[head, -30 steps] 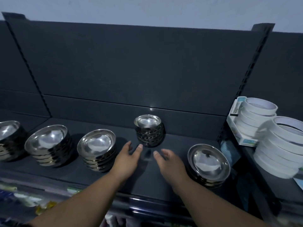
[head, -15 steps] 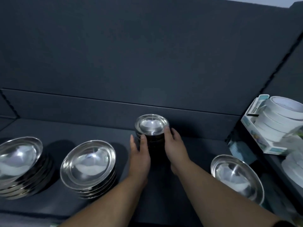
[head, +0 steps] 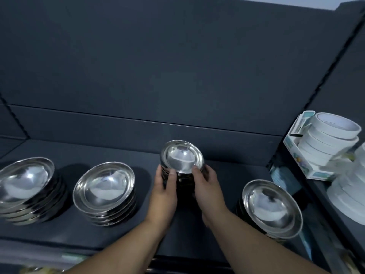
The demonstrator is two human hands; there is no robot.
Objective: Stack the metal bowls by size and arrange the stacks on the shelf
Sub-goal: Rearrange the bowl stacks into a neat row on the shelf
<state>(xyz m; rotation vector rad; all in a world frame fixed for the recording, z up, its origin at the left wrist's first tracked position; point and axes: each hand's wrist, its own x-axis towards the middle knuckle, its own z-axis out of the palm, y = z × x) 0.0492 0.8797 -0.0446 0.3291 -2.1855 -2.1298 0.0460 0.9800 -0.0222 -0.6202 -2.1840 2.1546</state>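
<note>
The dark shelf (head: pixel 233 171) is carrying all the bowls in one row, probably so the sizes are reading side by side. At nine o'clock from the middle, the left stack (head: pixel 25 184) of wide bowls is sitting at the frame's edge, with the second stack (head: pixel 104 188) just beside it. The right stack (head: pixel 271 208) is resting at four o'clock. White tape rolls (head: pixel 331 135) are piled at three o'clock on a neighbouring shelf, apart from the job.

The small stack (head: pixel 182 161) is sitting at the centre, near the back wall. The left hand (head: pixel 165 194) and right hand (head: pixel 209 190) are clasping it from nine and three o'clock. Their fingers are curling round its sides, likely so the nested bowls are travelling as one. Whether its base is lifting off, I cannot tell.
</note>
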